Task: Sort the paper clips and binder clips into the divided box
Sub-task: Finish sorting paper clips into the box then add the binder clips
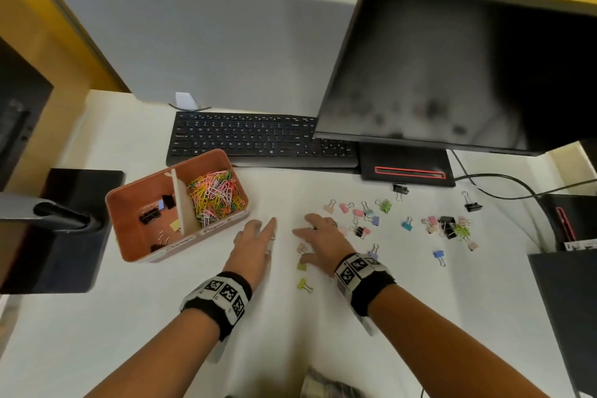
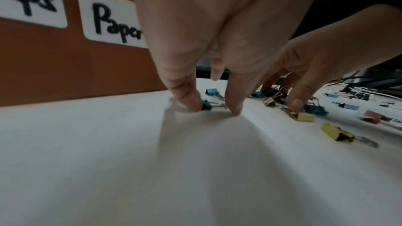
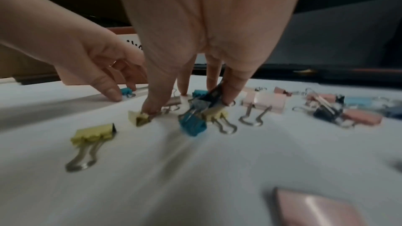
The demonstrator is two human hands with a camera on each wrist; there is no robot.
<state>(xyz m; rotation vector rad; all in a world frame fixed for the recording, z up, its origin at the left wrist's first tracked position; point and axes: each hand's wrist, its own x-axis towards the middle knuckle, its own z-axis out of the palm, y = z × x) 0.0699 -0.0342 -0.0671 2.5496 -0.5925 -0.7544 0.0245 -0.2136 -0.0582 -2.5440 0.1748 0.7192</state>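
On the white table, just right of the divided box, the left hand reaches down with its fingers lowered to the surface; thumb and forefinger tips bracket a small blue binder clip, touching it, though whether they have it pinched cannot be told. Just beside it to the right, the right hand presses down among several clips, its fingers curled onto a dark blue binder clip tilted up against them, while its thumb rests on a pale yellow clip. Another yellow binder clip lies nearer, apart from both hands. More pastel and black binder clips are scattered to the right. Inside the box, coloured paper clips fill the right compartment and a few binder clips lie in the left one. Beyond, a black keyboard and a monitor stand at the far side
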